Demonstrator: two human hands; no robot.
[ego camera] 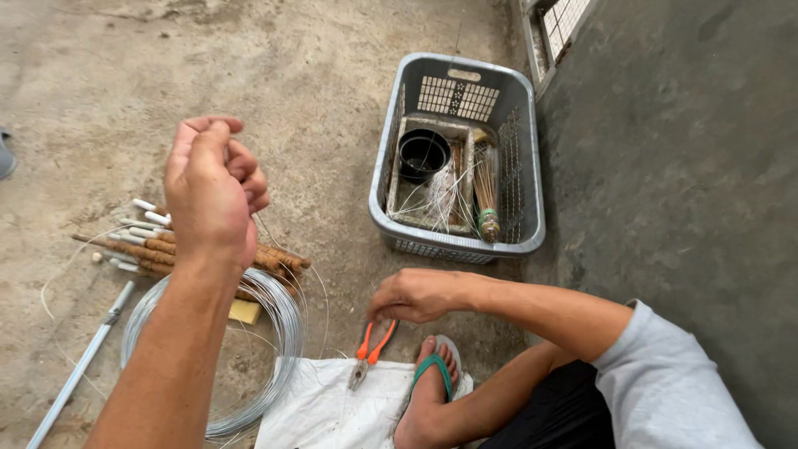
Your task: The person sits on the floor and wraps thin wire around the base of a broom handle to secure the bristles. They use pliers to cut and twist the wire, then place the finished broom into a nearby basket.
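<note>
- Pinching thin wire, your left hand is raised, fingers curled shut.
- Your right hand closes on orange pliers near the basket.

I see no labels, signs or screens. The nearest thing to a package is a white woven sack lying flat on the concrete floor, its surface plain as far as I can tell from here.
</note>
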